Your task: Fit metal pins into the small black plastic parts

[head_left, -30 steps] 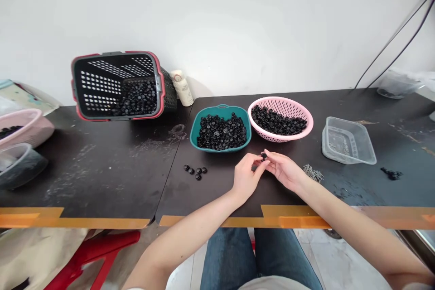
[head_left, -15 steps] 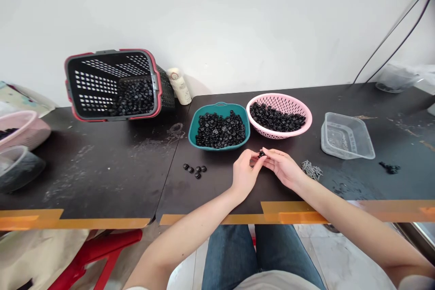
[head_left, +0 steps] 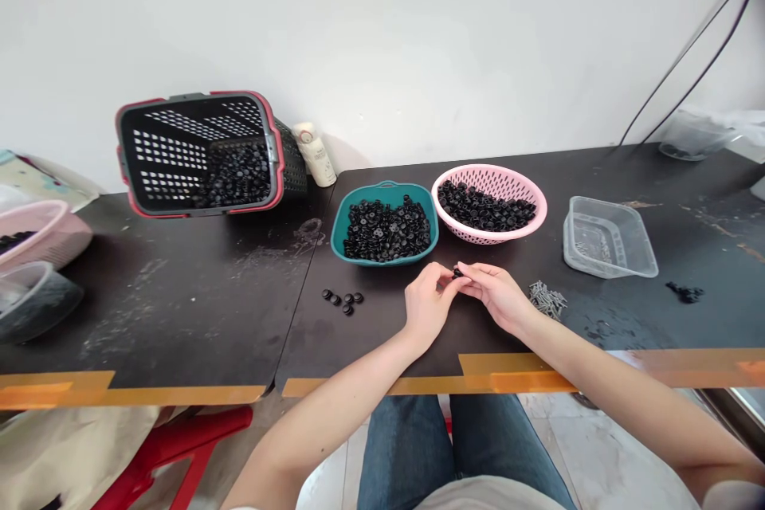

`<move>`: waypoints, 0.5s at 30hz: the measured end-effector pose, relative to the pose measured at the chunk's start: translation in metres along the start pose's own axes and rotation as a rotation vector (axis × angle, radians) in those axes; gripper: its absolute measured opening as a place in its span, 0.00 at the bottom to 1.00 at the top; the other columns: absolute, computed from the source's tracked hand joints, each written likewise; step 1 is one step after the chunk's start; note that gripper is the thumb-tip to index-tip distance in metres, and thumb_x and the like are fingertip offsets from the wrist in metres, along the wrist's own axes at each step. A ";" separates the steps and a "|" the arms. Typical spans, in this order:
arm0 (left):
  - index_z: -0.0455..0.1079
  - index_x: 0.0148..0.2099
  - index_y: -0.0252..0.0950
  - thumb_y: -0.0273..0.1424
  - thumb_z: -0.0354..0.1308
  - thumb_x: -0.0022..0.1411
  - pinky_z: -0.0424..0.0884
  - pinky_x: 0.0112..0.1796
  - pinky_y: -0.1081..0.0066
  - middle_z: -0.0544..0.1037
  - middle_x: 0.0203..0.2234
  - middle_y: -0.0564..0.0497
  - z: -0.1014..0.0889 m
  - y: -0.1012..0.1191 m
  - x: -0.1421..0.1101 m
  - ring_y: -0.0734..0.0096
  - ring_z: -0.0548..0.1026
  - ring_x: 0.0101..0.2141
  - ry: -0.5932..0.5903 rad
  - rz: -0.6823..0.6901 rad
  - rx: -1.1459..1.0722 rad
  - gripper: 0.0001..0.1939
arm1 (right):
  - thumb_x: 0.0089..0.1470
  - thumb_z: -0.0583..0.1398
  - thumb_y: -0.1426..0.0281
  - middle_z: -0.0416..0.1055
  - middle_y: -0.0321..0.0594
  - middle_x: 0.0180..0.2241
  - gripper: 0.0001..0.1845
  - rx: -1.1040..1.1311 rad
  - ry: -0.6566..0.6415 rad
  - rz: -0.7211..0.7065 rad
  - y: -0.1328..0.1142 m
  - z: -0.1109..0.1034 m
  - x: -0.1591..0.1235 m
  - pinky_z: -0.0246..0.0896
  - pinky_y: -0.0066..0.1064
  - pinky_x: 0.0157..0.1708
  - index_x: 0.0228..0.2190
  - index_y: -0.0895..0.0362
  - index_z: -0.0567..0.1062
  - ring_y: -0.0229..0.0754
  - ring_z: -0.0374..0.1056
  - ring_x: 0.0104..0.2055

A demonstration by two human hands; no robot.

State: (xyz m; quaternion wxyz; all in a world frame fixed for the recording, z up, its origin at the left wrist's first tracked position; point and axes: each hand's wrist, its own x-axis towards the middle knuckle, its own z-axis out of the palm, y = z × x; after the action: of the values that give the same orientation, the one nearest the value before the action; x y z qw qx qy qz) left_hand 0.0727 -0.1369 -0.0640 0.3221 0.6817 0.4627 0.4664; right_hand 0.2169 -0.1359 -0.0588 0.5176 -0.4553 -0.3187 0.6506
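Observation:
My left hand (head_left: 428,301) and my right hand (head_left: 491,295) meet over the table in front of the baskets. Between their fingertips they pinch a small black plastic part (head_left: 457,274), mostly covered by the fingers. Just beyond my left hand stands a teal basket (head_left: 336,233) heaped with black round caps. A pink perforated basket (head_left: 541,227) beside it holds black cup-like parts. Left of my hands, several black round caps (head_left: 348,299) lie loose on the table. A pile of grey metal screws or pins (head_left: 547,300) lies by my right forearm.
A clear plastic tub (head_left: 642,264) with some small metal pieces sits to the right, and small black parts (head_left: 684,292) lie beyond it. A dark basket with red trim (head_left: 279,167) rests on its side at the back left, near a white bottle (head_left: 316,155).
Both hands have shifted very slightly left, still pinching the small black part together. The loose caps, baskets and metal pile stay where they were.

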 end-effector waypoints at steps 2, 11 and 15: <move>0.68 0.33 0.38 0.41 0.59 0.60 0.65 0.34 0.73 0.73 0.28 0.53 -0.001 0.001 0.000 0.73 0.70 0.29 -0.001 0.010 0.011 0.11 | 0.43 0.70 0.61 0.70 0.35 0.23 0.13 -0.005 0.001 0.000 0.000 0.001 -0.001 0.67 0.33 0.43 0.22 0.57 0.77 0.37 0.68 0.31; 0.66 0.32 0.37 0.42 0.65 0.53 0.61 0.29 0.74 0.69 0.27 0.55 0.000 0.003 0.000 0.76 0.65 0.25 0.055 -0.019 0.001 0.15 | 0.45 0.68 0.59 0.70 0.36 0.24 0.13 -0.052 -0.047 -0.019 -0.004 0.003 -0.004 0.68 0.32 0.36 0.25 0.58 0.78 0.37 0.66 0.28; 0.67 0.41 0.39 0.39 0.65 0.52 0.62 0.29 0.74 0.69 0.28 0.56 0.002 0.001 -0.002 0.77 0.66 0.24 0.059 -0.050 -0.017 0.17 | 0.46 0.67 0.62 0.74 0.39 0.30 0.12 -0.068 -0.137 0.004 -0.011 0.000 -0.004 0.67 0.31 0.37 0.29 0.58 0.80 0.38 0.68 0.31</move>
State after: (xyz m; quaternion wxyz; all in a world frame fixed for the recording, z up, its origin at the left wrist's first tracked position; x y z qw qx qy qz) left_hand 0.0744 -0.1393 -0.0640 0.3254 0.6530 0.4850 0.4821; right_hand 0.2215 -0.1365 -0.0480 0.4774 -0.4276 -0.3743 0.6701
